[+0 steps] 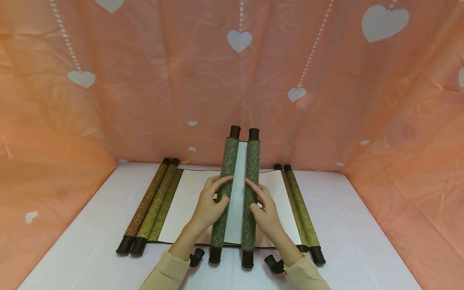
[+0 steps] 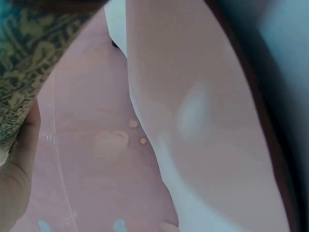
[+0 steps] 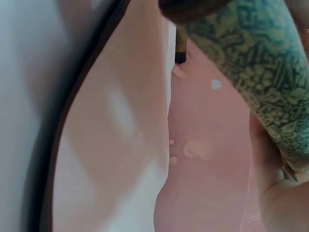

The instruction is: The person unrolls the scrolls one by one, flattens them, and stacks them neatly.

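Note:
A green patterned scroll with dark end knobs is held up in the middle of the head view, a narrow strip of its white paper [image 1: 235,213] showing between two rollers. My left hand [image 1: 208,205] grips the left roller [image 1: 230,155], thumb on the near side. On the other side, my right hand [image 1: 266,211] holds the right roller [image 1: 253,159] likewise. Both wrist views show a patterned roller [image 2: 26,53] close up with part of the hand. Beneath lies an unrolled scroll, its white sheet [image 1: 190,189] partly hidden by my hands and the green scroll.
Yellow-green rollers [image 1: 305,219] bound the lower scroll on both sides. Along its left side lies a brown patterned roller [image 1: 146,203]. Everything stands on a white-covered table [image 1: 94,229], with pink heart-print cloth [image 1: 203,80] behind and at both sides.

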The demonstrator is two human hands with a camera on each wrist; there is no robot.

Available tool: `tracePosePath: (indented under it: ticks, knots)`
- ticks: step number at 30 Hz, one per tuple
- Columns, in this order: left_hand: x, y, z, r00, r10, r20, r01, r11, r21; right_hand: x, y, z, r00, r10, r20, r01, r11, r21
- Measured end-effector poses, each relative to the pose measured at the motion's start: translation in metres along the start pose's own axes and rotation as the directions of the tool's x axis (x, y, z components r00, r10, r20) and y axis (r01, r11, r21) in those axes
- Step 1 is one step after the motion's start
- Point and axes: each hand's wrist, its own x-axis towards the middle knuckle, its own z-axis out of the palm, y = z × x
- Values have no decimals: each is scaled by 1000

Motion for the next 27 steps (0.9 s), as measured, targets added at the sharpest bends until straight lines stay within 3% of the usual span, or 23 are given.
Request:
tracePosePath:
  ticks: [4, 8, 11, 21, 27]
  knots:
    - [0, -2, 1, 1000, -17, -8, 17, 999, 36, 0, 1, 0, 999, 31, 9, -31, 999, 27]
    - [1, -3, 1, 998, -55, -14, 55, 998, 34, 1, 3, -1, 999, 36, -22, -36, 999, -24]
    - [2, -4, -2, 998, -51, -24, 52, 998, 25, 3, 3, -5, 999, 29, -29, -31, 999, -39]
    - [4, -8, -13, 999, -4, -50, 3, 1000, -19, 7, 1, -17, 1000, 3, -6, -2, 998, 55]
    - [6, -7, -22, 998, -45, -35, 43, 998, -39, 8, 1, -23, 1000, 27, -9, -26, 997, 71]
